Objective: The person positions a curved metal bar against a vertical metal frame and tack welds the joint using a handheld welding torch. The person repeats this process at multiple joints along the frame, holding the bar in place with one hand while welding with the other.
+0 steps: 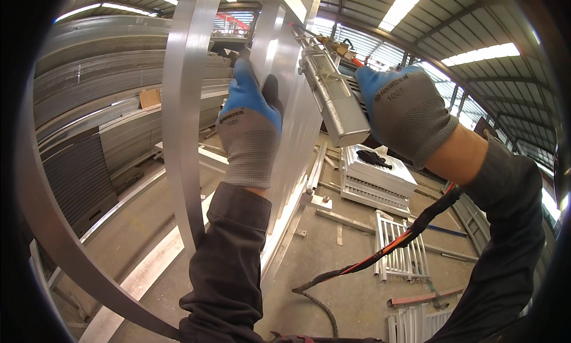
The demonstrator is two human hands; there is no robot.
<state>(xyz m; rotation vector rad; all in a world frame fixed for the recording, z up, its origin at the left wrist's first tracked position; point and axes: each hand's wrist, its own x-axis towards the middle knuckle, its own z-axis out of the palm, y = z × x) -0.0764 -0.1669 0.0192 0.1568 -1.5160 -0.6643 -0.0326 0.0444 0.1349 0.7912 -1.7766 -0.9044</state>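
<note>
My left hand (250, 114), in a grey and blue glove, is up among the upright aluminium bars. It grips a narrow aluminium bar (269, 37), its thumb on the right side; the fingertips are partly hidden. My right hand (404, 108), gloved alike, is closed around a welding gun (336, 99) with a boxy silver body. The gun's narrow front end points up and left, close to the upper part of the aluminium frame (193, 105). Much of the gun's grip is hidden behind my right hand. A dark-wrapped cable (410, 233) with red and yellow wires hangs below my right arm.
Long metal profiles (107, 63) are stacked at the left. Behind the gun stands a pile of white slatted panels (375, 176), with a dark cloth (373, 159) on top. A white railing panel (401, 245) and loose bars lie on the floor at right.
</note>
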